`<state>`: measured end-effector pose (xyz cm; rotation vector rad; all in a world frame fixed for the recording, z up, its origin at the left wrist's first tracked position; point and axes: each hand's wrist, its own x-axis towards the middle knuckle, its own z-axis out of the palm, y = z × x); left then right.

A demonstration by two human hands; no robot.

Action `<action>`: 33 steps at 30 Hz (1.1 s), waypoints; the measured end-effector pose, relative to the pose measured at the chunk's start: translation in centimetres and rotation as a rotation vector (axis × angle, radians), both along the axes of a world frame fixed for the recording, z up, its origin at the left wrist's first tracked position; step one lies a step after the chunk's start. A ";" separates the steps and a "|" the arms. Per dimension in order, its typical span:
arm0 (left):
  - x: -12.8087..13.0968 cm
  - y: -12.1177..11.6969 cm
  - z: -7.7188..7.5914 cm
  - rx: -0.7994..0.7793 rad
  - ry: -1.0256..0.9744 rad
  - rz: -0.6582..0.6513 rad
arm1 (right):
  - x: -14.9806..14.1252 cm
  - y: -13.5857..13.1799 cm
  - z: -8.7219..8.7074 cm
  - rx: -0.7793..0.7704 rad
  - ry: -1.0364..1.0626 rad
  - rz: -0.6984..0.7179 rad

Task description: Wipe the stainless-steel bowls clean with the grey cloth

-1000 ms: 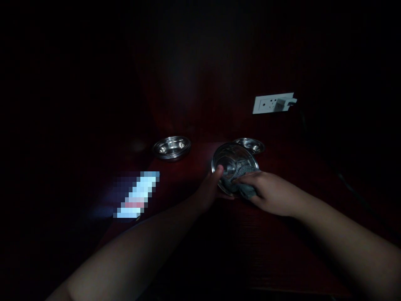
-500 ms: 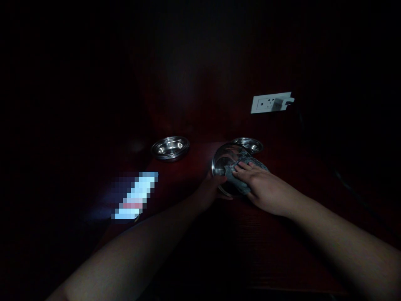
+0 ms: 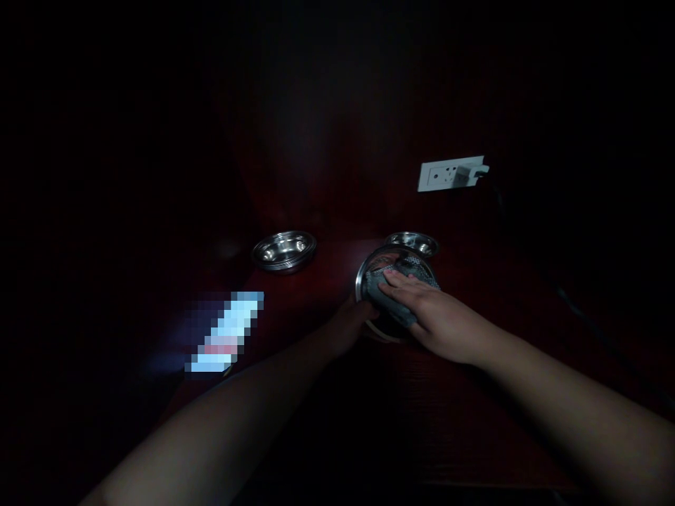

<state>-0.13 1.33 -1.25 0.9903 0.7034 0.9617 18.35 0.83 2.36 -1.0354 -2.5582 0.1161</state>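
A shiny steel bowl [image 3: 361, 280] is tilted up, its inside facing me, above the dark red table. My left hand [image 3: 350, 325] grips its lower left edge, the thumb over the rim and the other fingers mostly hidden behind. A grey-green cloth [image 3: 384, 298] with a checked part lies against the inside of the bowl. My right hand [image 3: 429, 309] presses this cloth down, fingers laid across it toward the upper left. Just behind the held bowl stands another steel bowl [image 3: 420, 242], partly covered by it.
At the left of the table [image 3: 327, 277] stands a stack of steel bowls [image 3: 285, 264]. Nearer to me, a bright, pixelated phone-like screen [image 3: 229, 334] glows. On the back wall is a white socket plate [image 3: 435, 176] with a plug in it. Surroundings are very dark.
My right hand and the cloth have shifted slightly left across the inside of the bowl. The bowl's tilt has changed a little. My left hand keeps its grip.
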 end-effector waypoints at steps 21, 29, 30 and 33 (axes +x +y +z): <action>0.4 -0.7 0.3 0.059 -0.050 0.038 | 0.3 -1.0 2.1 -0.375 0.141 0.246; 0.6 -1.0 0.7 0.220 -0.023 -0.010 | 0.3 -0.7 2.1 -0.352 0.061 0.059; 0.6 -0.9 0.6 0.236 -0.023 -0.015 | 0.3 -0.5 2.0 -0.350 0.061 0.043; 0.7 -0.8 0.7 0.252 -0.029 -0.015 | 0.4 -0.2 1.8 -0.354 0.073 0.012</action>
